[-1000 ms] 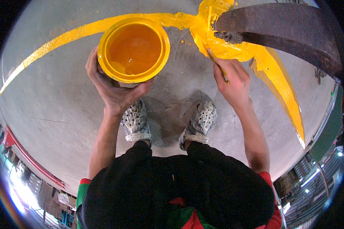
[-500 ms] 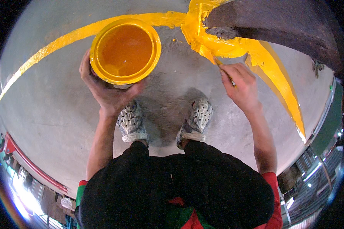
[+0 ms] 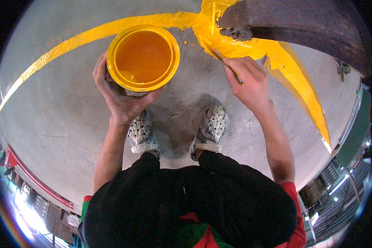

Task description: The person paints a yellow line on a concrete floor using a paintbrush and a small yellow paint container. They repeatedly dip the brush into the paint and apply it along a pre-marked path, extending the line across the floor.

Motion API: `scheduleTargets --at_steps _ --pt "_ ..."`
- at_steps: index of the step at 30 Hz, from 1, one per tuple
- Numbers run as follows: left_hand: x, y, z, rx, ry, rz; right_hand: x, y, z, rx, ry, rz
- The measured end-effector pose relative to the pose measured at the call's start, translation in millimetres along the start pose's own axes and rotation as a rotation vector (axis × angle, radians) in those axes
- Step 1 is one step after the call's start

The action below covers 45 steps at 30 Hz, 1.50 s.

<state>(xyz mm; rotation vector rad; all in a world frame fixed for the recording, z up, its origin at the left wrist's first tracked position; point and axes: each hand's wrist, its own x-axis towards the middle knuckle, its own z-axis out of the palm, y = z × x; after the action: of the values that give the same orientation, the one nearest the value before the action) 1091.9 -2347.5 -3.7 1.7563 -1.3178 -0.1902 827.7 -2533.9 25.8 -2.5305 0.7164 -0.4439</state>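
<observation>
Left hand (image 3: 120, 96) fingers curled under yellow paint tub (image 3: 143, 57); right hand (image 3: 249, 84) fingers clamped on brush handle (image 3: 225, 62).

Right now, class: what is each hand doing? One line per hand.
Left hand: closed around the yellow paint bucket, holding it from below.
Right hand: closed on a brush handle, its tip at the wet yellow paint.
</observation>
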Motion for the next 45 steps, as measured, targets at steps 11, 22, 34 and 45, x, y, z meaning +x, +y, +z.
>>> scheduleTargets --at_steps 11,22,34,45 --pt "-2.4 -8.3 2.0 -0.086 0.021 -0.015 2.9 -5.8 -5.0 0.002 -0.1 0.054" --pt "-3.2 -5.5 0.4 -0.008 0.017 -0.012 4.2 -6.9 -7.9 -0.017 -0.046 0.029" --pt "-13.8 -15.7 6.5 -0.019 0.004 -0.076 -22.5 14.8 -28.3 -0.058 -0.084 0.124" --pt "-13.9 -17.8 13.6 -0.106 0.049 -0.091 -39.4 38.8 -62.6 -0.182 -0.078 0.213"
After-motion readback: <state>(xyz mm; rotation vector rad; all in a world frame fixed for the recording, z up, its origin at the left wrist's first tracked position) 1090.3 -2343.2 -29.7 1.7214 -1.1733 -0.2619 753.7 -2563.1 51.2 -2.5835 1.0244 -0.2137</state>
